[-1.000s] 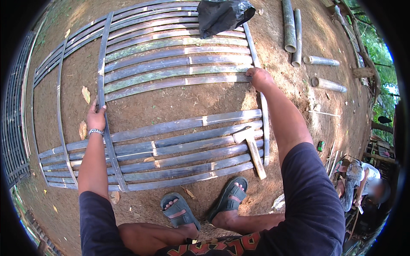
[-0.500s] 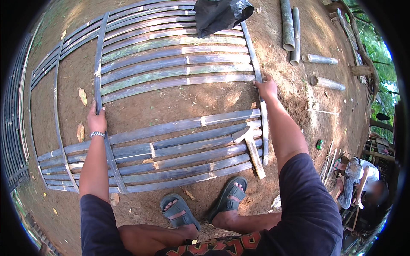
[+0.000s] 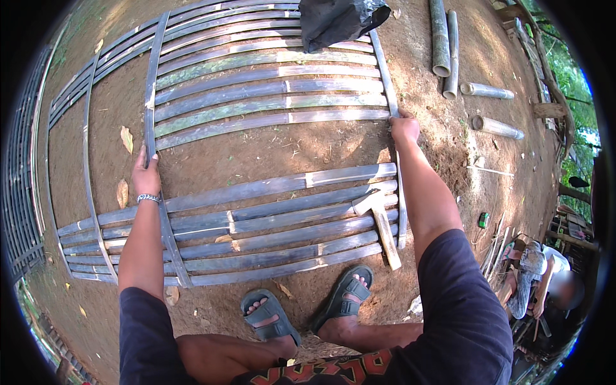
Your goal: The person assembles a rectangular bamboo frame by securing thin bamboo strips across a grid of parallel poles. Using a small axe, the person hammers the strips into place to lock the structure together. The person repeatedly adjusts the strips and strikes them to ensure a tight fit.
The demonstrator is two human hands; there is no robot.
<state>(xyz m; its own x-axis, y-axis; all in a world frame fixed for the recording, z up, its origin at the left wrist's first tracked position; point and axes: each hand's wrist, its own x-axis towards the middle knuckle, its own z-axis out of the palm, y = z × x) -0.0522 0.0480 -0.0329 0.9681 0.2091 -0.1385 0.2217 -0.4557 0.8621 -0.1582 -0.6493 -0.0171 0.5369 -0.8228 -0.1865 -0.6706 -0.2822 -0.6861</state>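
Note:
A lattice of split bamboo slats (image 3: 250, 61) lies on the ground before me, crossed by upright bamboo strips. My left hand (image 3: 146, 173) grips the left cross strip (image 3: 151, 83), its thumb on the near side and fingers along the edge. On the other side my right hand (image 3: 405, 128) is closed around the right cross strip (image 3: 387, 74), level with the gap between two groups of slats. Part of that strip is hidden by the hand. On the nearer slats (image 3: 269, 228) rests a hammer (image 3: 384, 231) with a wooden handle, close to the right strip.
A black plastic sheet (image 3: 340, 22) covers part of the far slats. Bamboo poles (image 3: 440, 38) and short bamboo pieces (image 3: 497, 127) lie to the right. A small green object (image 3: 483, 220) sits nearby. A person (image 3: 545, 269) sits at far right. Another bamboo panel (image 3: 22, 160) lies far left.
My right hand has turned and its fingers have closed further around the strip. The left hand keeps its hold. The whole view has shifted slightly.

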